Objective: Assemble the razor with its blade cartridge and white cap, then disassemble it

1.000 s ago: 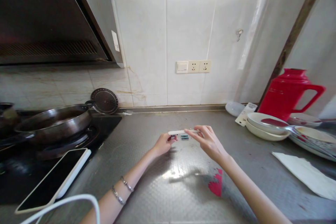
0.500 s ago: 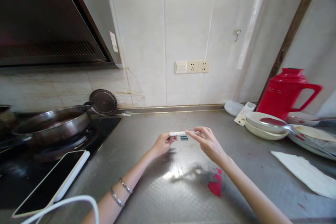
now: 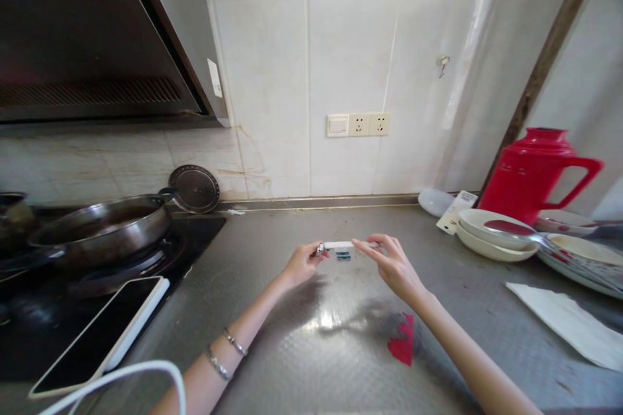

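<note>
A slim white object is held level above the steel counter, between my two hands. My left hand pinches its left end, with a small silvery spot by the fingertips that I cannot make out. My right hand has its fingers closed on the right end, forefinger pointing along it. Just below the white object show two small dark teal bars that look like batteries; whether they lie on the counter or belong to the object I cannot tell.
On the left are a hob with a steel pan, a phone and a white cable. A torn red patch marks the counter. At right stand a red thermos jug, bowls and a white paper sheet.
The white object has turned slightly in my fingers, and the silvery spot by my left fingertips has come into view. The whole view has shifted a little; both hands stay in nearly the same place.
</note>
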A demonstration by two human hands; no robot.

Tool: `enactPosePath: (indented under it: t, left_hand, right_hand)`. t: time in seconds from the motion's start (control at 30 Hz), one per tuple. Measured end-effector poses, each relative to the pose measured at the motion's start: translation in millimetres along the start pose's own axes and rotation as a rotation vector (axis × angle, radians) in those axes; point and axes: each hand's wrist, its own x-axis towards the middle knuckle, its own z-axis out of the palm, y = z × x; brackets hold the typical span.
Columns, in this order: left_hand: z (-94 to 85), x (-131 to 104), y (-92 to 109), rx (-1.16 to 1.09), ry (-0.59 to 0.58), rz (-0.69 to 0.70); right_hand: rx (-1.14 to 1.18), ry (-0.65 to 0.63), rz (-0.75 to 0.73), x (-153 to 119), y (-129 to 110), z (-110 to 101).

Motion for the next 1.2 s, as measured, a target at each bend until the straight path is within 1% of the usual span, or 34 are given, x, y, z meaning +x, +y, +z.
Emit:
enactPosePath:
  t: [0.1, 0.23, 0.3, 0.43, 0.5, 0.6, 0.7, 0.8, 0.9, 1.0, 1.1, 1.2]
  left_hand:
    - [0.4, 0, -1, 0.015, 0.006, 0.009]
    - [3.3, -1, -4, 0.022, -0.002, 0.022]
    - [2.9, -1, -3, 0.029, -0.005, 0.032]
    - [-0.8, 0, 2, 0.029, 0.008, 0.021]
    - [-1.3, 0, 2, 0.042, 0.009, 0.023]
    - [0.7, -1, 1, 0.059, 0.001, 0.039]
    - [2.4, -2, -1, 0.065, -0.003, 0.04]
    - [1.0, -1, 0, 0.058, -0.004, 0.035]
    - [-0.6, -1, 2, 0.07, 0.004, 0.04]
    - [0.0, -1, 1, 0.084, -0.002, 0.049]
    - [0.9, -1, -1, 0.079, -0.016, 0.056]
    - [0.1, -1, -2, 0.067, -0.01, 0.055]
  right_hand:
    - [-0.011, 0.023, 0.03, -3, 4, 1]
    - [0.025, 0.019, -0.002, 1, -5, 3]
    - [0.042, 0.008, -0.018, 0, -5, 5]
    - [0.016, 0.007, 0.026, -6, 5, 6]
    - [0.0, 0.024, 0.047, -7, 6, 5]
    - [0.016, 0.041, 0.037, -2, -2, 6]
    - [0.035, 0.003, -0.004, 1, -7, 6]
    - [0.023, -0.021, 0.005, -3, 1, 5]
    - [0.024, -0.002, 0.036, -8, 8, 5]
    - [0.052, 0.043, 0.058, -7, 1, 8]
    - [0.082, 0.013, 0.012, -3, -8, 10]
    - [0.065, -0.004, -0.004, -3, -5, 6]
